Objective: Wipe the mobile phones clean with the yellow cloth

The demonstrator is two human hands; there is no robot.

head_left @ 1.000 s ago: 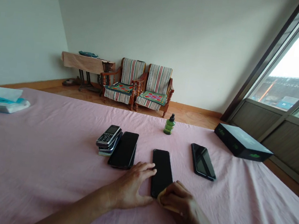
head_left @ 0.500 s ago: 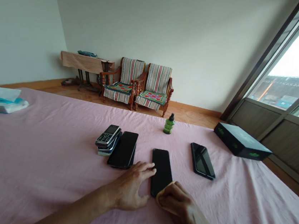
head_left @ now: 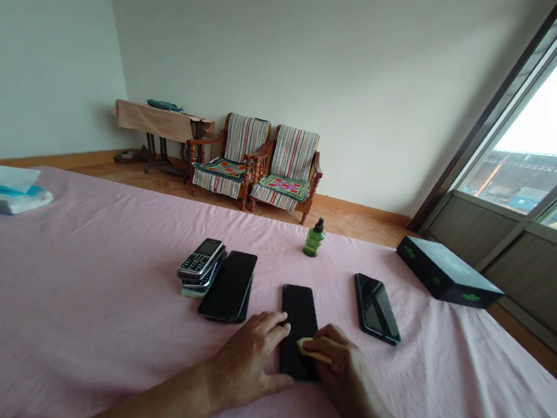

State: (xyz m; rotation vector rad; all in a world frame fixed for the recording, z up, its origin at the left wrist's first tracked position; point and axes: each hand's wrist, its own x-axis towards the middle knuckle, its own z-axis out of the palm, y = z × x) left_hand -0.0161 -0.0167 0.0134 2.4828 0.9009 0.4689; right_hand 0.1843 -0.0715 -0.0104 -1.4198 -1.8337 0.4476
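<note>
A black smartphone [head_left: 300, 309] lies screen up on the pink cloth in front of me. My left hand [head_left: 254, 357] rests at its left edge, fingers and thumb apart, touching the phone's side. Bunched in my right hand [head_left: 341, 364] is a small yellow cloth [head_left: 312, 350], pressed on the lower right part of the screen. Left of my hands lies a pair of stacked dark smartphones [head_left: 230, 284], and beside them a pile of phones topped by a silver keypad phone [head_left: 201, 258]. To the right is another dark smartphone [head_left: 376, 307].
A green spray bottle [head_left: 314, 238] stands beyond the phone. A black box [head_left: 447, 272] sits at the right edge of the pink-covered surface [head_left: 99, 282], and a tissue pack [head_left: 3, 194] at the far left. Two wooden chairs [head_left: 258, 166] stand by the wall.
My right hand has moved the yellow cloth from the phone's lower corner up onto the screen. My left thumb has shifted right to the phone's bottom edge. The view has tilted slightly.
</note>
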